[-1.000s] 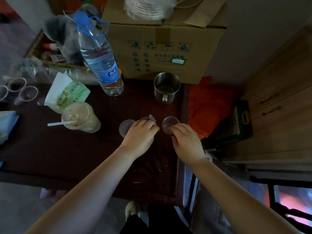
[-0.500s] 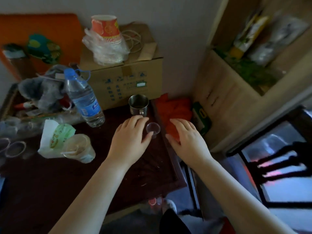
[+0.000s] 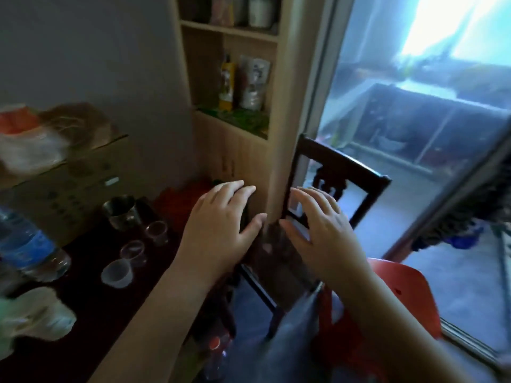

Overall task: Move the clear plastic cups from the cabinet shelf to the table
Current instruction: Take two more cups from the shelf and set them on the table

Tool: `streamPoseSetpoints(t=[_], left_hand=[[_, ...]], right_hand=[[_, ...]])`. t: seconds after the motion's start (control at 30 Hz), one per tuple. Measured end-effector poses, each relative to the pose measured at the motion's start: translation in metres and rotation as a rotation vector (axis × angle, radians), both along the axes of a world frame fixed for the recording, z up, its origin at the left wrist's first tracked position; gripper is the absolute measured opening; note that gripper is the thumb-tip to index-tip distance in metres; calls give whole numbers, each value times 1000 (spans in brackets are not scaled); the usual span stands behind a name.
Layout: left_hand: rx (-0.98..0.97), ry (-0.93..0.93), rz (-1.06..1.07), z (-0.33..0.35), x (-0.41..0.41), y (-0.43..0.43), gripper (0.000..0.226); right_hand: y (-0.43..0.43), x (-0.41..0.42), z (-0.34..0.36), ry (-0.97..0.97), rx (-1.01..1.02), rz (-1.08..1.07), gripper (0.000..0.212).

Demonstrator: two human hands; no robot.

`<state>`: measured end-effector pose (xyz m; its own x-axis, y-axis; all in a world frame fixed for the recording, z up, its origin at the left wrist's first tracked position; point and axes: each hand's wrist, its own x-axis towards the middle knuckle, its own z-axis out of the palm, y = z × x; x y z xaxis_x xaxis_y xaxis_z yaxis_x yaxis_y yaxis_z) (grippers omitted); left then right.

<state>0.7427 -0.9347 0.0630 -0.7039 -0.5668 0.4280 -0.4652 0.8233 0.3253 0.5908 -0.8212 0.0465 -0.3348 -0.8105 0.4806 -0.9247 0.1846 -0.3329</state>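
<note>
With 3 clear plastic cups (image 3: 134,252) standing on the table (image 3: 91,305) near the metal mug (image 3: 121,211), the left hand (image 3: 221,230) and right hand (image 3: 318,230) are spread open and empty, facing the cabinet shelf (image 3: 235,120), where no further cups can be discerned.

Both hands, left hand (image 3: 218,230) and right hand (image 3: 320,233), are now off the tabletop (image 3: 91,305), empty with fingers spread, leaving three clear cups (image 3: 132,251) standing there.
</note>
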Motion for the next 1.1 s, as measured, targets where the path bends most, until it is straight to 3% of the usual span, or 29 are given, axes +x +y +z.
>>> streamPoseSetpoints(t=[0.2, 0.47, 0.67, 0.83, 1.1], left_hand=[[-54, 39, -311, 22, -96, 116, 53], [-6, -46, -715, -5, -193, 358, 58], [-1, 9, -945, -1, -234, 533, 59], [-5, 42, -1091, 15, -260, 636, 58], [-35, 27, -1164, 4, -350, 720, 53]], right_hand=[[159, -51, 11, -6, -33, -361, 56], [445, -73, -1, -108, -2, -781, 51], [623, -67, 6, -80, 38, -1011, 54], [721, -69, 26, -46, -18, -1141, 49], [801, -127, 6, -56, -9, -1300, 47]])
